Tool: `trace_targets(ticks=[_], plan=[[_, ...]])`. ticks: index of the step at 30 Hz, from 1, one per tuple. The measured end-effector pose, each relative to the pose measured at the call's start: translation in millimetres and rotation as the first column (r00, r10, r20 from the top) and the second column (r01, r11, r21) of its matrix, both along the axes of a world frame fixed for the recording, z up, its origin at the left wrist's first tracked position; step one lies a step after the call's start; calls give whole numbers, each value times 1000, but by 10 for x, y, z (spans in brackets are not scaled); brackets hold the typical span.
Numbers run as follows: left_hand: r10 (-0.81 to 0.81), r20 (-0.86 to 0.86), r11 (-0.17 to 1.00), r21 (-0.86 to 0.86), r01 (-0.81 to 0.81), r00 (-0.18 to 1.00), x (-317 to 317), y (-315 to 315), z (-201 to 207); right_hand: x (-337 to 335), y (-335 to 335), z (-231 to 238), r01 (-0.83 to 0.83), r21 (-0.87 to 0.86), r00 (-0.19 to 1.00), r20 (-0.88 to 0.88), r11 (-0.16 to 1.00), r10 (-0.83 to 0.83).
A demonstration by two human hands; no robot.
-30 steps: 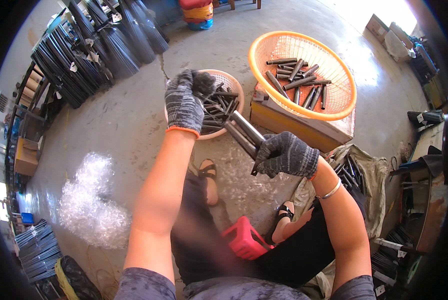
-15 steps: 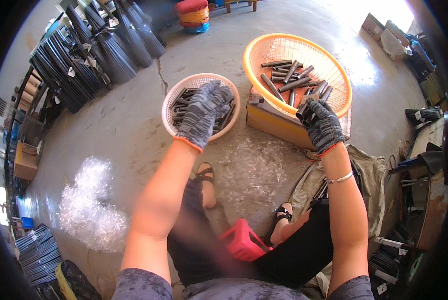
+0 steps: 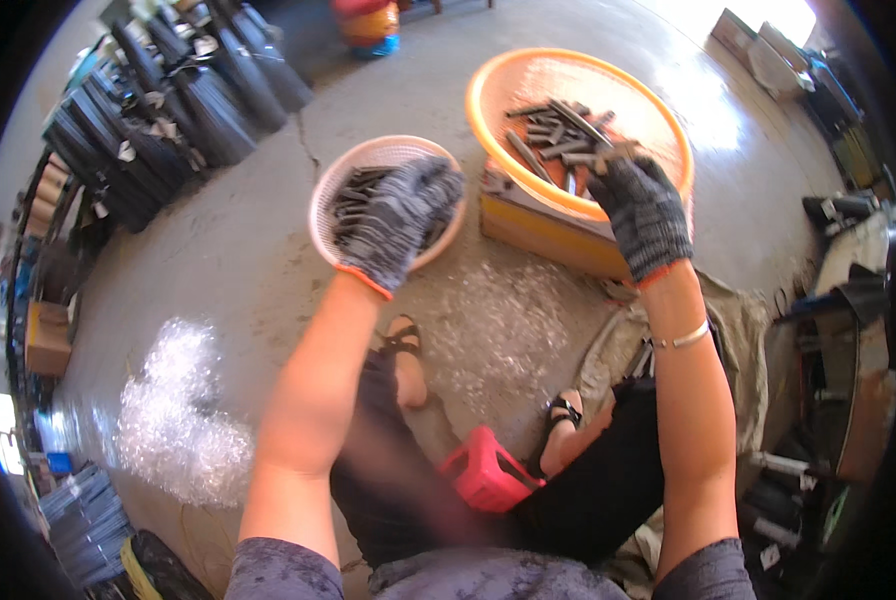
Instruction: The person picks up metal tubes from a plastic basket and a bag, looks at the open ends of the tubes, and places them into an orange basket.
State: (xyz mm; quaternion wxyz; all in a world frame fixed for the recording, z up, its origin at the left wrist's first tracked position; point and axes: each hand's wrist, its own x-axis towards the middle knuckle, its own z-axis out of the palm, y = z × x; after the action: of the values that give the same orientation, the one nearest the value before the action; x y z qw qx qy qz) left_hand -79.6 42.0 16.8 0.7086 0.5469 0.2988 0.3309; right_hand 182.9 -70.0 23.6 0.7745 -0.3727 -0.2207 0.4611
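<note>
My left hand (image 3: 404, 212), in a grey knitted glove with an orange cuff, is over the right part of a small pale pink mesh basket (image 3: 320, 205). Short dark metal tubes (image 3: 356, 200) fill that basket. The left fingers curl downward, and whatever they hold is hidden beneath the glove. My right hand (image 3: 643, 212), gloved alike, reaches over the near right rim of a larger orange mesh basket (image 3: 490, 135). Its fingers are bent together; a small tan patch shows at their tips, too blurred to name. More dark tubes (image 3: 560, 130) lie loosely inside the orange basket.
A yellowish box (image 3: 548, 235) supports the orange basket. Crumpled clear plastic (image 3: 183, 420) lies on the floor at left. A pink stool (image 3: 488, 470) is between my legs, with a beige sack (image 3: 743, 340) at right. Bundles of long dark rods (image 3: 118, 150) stand at the far left.
The tubes that showed at my right fingers are no longer visible there. My left hand stays over the small basket. The whole view has shifted slightly, with the baskets now higher and further left.
</note>
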Motion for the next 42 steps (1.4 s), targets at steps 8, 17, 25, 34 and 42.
trace_targets(ticks=[8,17,25,34,42], plan=[[-3,-61,993,116,10,998,4,-45,51,507,-379,657,-223,358,893,447,907,43],[-195,-151,977,58,206,969,119,38,-81,1319,-2868,-1578,504,-552,811,567,664,-144],[-247,-174,968,-8,250,953,195,93,-227,239,-4293,-3212,551,-834,713,448,-35,539],[-256,-282,962,26,274,925,435,-84,-205,278,-3861,-3451,722,-687,497,436,-79,750],[-230,-365,965,38,261,902,520,-182,-143,105,-3919,-3529,699,-685,431,633,206,643]])
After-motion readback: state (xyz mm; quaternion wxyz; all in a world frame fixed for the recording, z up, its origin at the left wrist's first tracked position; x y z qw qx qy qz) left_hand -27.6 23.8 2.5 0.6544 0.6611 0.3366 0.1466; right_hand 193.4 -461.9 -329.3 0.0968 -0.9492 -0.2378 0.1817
